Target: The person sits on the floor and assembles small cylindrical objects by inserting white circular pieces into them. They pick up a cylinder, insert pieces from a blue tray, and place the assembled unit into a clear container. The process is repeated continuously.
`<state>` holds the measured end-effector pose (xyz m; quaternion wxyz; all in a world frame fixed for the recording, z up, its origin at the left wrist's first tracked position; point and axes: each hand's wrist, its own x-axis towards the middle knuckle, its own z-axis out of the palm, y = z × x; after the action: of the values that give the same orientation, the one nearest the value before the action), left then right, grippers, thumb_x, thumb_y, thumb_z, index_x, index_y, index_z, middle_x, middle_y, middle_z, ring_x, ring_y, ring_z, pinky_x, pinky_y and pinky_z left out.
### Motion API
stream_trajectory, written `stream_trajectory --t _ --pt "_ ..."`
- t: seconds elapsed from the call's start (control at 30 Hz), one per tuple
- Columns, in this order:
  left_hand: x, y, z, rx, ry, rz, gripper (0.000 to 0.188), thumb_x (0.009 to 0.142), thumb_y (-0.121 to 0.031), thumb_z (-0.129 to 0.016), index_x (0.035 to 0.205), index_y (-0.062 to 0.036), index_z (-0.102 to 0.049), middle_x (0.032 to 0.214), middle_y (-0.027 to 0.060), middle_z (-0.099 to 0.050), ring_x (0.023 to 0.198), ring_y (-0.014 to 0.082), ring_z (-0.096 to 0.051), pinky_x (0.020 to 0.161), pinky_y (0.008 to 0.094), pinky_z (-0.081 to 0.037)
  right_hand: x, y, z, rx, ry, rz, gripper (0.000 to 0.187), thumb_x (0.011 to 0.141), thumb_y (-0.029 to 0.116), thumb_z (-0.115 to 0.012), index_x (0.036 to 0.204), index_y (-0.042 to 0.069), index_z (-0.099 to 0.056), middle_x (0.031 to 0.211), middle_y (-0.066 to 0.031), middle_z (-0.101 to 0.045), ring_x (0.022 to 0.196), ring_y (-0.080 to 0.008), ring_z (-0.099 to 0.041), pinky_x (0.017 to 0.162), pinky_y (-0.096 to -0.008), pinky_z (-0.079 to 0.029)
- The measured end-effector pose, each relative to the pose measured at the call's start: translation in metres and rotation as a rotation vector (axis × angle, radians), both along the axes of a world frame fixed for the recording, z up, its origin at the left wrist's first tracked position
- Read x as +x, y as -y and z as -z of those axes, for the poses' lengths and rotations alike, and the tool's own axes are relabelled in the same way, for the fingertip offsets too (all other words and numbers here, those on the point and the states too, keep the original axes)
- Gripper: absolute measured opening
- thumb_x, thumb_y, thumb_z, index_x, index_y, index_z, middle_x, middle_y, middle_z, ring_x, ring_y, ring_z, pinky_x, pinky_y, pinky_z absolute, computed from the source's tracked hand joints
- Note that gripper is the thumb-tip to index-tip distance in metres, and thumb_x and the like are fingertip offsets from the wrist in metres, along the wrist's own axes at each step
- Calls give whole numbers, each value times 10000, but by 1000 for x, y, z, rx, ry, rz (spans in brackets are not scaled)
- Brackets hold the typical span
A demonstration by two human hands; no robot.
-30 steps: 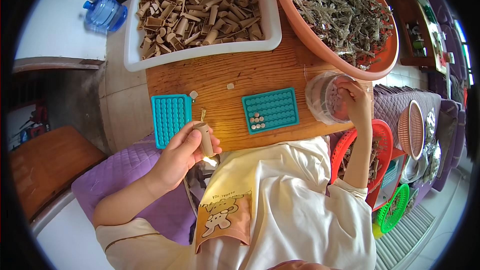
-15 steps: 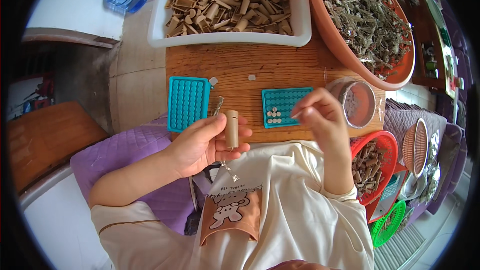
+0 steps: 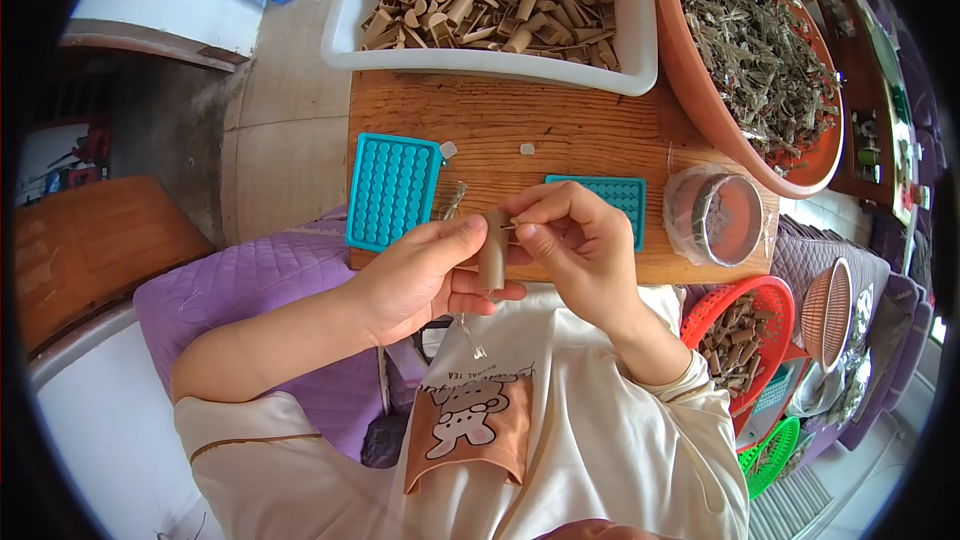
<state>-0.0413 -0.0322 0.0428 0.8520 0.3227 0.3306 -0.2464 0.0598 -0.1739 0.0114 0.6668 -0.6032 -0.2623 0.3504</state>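
Note:
My left hand [image 3: 420, 275] is closed around a tan cylinder [image 3: 493, 262] held roughly upright, with a dark slot near its top. A thin clear strand [image 3: 474, 336] dangles below that hand, and another bit of it shows above. Thumb and finger of my right hand [image 3: 590, 260] pinch a small thin disc [image 3: 515, 227], seen nearly edge-on, against the slot. Behind the right hand lies a teal dimpled tray [image 3: 622, 198], partly covered by it. A second teal tray [image 3: 393, 190] lies beyond the left hand.
At the back of the wooden table [image 3: 480, 120] stands a white bin [image 3: 490, 62] of tan pieces. An orange basin [image 3: 822, 165] of clear strands is at right, near a plastic-wrapped round container [image 3: 728, 220]. A red basket [image 3: 780, 330] of cylinders sits lower right.
My right hand has moved left from above the tray to the cylinder, bringing the small disc to its slot. The left hand still holds the cylinder.

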Motion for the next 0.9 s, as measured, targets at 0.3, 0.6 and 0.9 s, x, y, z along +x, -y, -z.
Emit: stream_trajectory --t 0.3,0.6,0.9 --pt "0 0 5 13 -107 -68 316 897 -339 -365 1019 -77 -493 915 66 -573 817 184 -597 623 243 -497 -2 -9 11 -117 0 -47 33 768 -24 -542 763 -42 -515 918 -145 -590 775 -164 -597 675 -270 -504" --pt "0 -2 3 -20 -120 -97 329 895 -349 -367 1021 -75 -498 911 67 -570 811 173 -594 636 243 -500 -6 -11 19 -36 -232 -55 38 804 -8 -515 831 -35 -508 980 -132 -569 872 -155 -571 733 -254 -485" --pt "-1 -1 -8 -14 -39 -67 365 897 -364 -343 1065 -69 -475 1041 114 -553 816 178 -596 660 253 -501 -7 -8 8 29 150 7 41 805 -41 -480 806 -1 -467 928 -126 -569 793 -165 -572 676 -258 -474"
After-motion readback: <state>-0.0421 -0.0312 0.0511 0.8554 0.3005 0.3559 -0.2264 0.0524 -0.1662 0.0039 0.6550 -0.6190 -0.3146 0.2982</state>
